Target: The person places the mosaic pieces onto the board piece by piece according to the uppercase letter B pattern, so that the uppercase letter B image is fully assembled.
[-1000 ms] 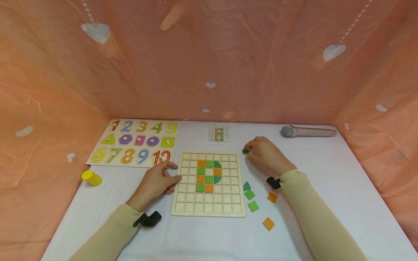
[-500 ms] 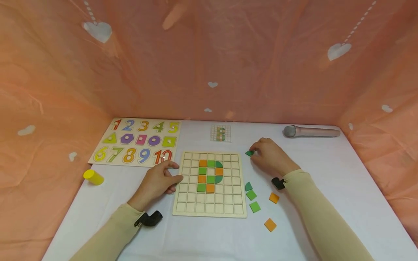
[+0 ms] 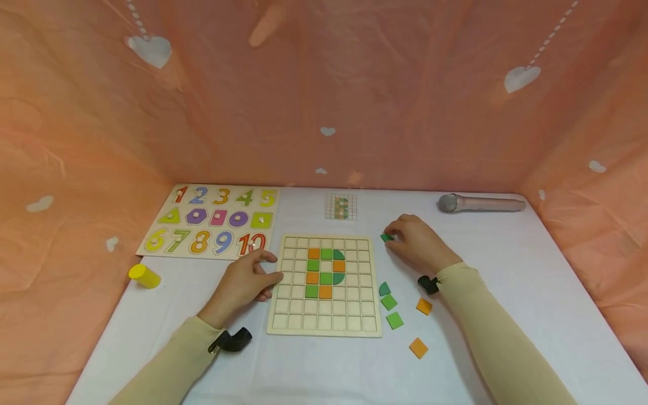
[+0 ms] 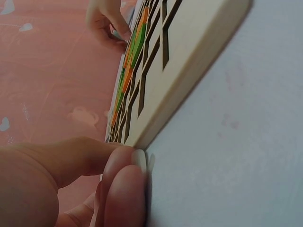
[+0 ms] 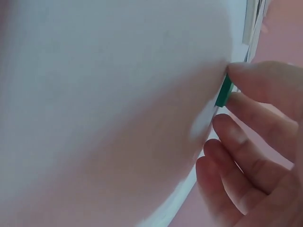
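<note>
A pale wooden grid board (image 3: 324, 323) lies mid-table, its orange and green tiles forming a P shape. My left hand (image 3: 244, 284) rests at the board's left edge, thumb tip at the rim and fingers loosely bent. Beyond the board's upper right corner, my right hand (image 3: 416, 242) pinches a dark green quarter-circle tile (image 5: 224, 92) between thumb and finger, close over the table. Right of the board lie another dark green quarter-circle tile (image 3: 385, 289), two light green square tiles (image 3: 388, 302) and two orange square tiles (image 3: 418, 348).
A small pattern card (image 3: 341, 207) lies behind the board. At the back left is a number and shape puzzle (image 3: 212, 222), with a yellow cylinder (image 3: 144, 276) near it. A microphone (image 3: 481, 203) lies at the back right. Pink curtains (image 3: 324, 101) enclose the table.
The dark green tile in my right hand has turned and shifted slightly right, away from the board. My left hand stays at the board's edge, and the loose tiles stay put.
</note>
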The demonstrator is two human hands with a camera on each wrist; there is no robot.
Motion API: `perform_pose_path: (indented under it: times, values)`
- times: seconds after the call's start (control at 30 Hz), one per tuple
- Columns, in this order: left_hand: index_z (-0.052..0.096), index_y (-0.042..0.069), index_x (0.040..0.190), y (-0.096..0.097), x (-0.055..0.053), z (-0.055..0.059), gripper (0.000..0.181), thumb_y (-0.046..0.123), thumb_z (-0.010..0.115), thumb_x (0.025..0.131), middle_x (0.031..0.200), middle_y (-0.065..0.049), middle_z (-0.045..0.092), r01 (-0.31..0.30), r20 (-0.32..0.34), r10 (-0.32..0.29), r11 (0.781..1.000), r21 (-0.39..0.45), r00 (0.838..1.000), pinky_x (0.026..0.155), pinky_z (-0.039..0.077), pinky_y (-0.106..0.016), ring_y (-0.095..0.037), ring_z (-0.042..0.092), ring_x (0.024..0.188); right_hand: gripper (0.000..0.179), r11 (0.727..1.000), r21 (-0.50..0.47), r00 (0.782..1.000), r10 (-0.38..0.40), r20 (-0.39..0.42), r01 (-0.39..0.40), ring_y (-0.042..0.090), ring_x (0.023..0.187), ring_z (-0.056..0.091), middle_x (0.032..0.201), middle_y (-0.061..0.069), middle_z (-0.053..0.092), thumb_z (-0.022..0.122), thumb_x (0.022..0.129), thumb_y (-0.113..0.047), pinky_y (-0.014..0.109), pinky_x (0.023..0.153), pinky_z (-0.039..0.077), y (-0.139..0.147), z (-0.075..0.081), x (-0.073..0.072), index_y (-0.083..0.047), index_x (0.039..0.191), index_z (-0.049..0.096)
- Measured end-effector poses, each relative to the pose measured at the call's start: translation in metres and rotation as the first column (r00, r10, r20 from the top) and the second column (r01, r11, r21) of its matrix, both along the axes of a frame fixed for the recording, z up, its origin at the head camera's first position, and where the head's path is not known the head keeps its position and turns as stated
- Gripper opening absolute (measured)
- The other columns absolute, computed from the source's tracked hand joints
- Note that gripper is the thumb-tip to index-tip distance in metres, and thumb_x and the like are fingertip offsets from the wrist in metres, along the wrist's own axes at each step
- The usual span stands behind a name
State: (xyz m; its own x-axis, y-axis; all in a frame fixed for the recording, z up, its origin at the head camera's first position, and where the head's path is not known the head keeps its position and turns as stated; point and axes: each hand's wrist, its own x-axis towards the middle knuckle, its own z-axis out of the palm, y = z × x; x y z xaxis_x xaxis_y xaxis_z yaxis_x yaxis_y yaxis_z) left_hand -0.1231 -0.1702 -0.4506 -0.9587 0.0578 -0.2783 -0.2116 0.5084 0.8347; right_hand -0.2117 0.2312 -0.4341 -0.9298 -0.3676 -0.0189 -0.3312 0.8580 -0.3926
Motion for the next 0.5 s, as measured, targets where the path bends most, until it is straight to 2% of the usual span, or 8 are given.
perform_pose_path:
  times: [0.1, 0.27, 0.5]
  values:
    - [0.066, 0.009, 0.130, 0.001, 0.000, -0.002, 0.042, 0.022, 0.084, 0.094, 0.073, -0.006, 0.064, 0.005, -0.010, -0.005, 1.000, 0.003, 1.000, 0.059, 0.061, -0.030, -0.015, 0.068, 0.059, 0.021, 1.000, -0.002, 1.000, -0.002, -0.009, 0.002, 0.025, 0.100, 0.060, 0.106, 0.006, 0.071, 0.076, 0.098, -0.021, 0.046, 0.097, 0.053, -0.001, -0.002, -0.001, -0.010, 0.115, 0.079]
    - [0.066, 0.009, 0.130, 0.002, 0.000, -0.002, 0.042, 0.023, 0.084, 0.094, 0.075, -0.006, 0.064, 0.009, -0.010, -0.009, 1.000, 0.002, 1.000, 0.059, 0.061, -0.029, -0.015, 0.068, 0.059, 0.018, 0.999, 0.009, 0.999, -0.049, 0.015, 0.049, 0.025, 0.103, 0.062, 0.107, 0.006, 0.071, 0.077, 0.096, -0.023, 0.047, 0.102, 0.054, -0.003, 0.000, 0.004, -0.011, 0.109, 0.079]
    - [0.065, 0.010, 0.131, 0.000, 0.000, -0.001, 0.042, 0.023, 0.083, 0.095, 0.076, -0.007, 0.065, 0.006, -0.001, -0.006, 1.000, -0.019, 1.000, 0.060, 0.061, -0.030, -0.016, 0.069, 0.060, 0.021, 0.991, -0.048, 0.991, -0.125, 0.050, 0.128, 0.029, 0.115, 0.066, 0.114, 0.007, 0.072, 0.075, 0.095, -0.027, 0.051, 0.107, 0.054, -0.017, 0.008, 0.031, -0.009, 0.107, 0.079]
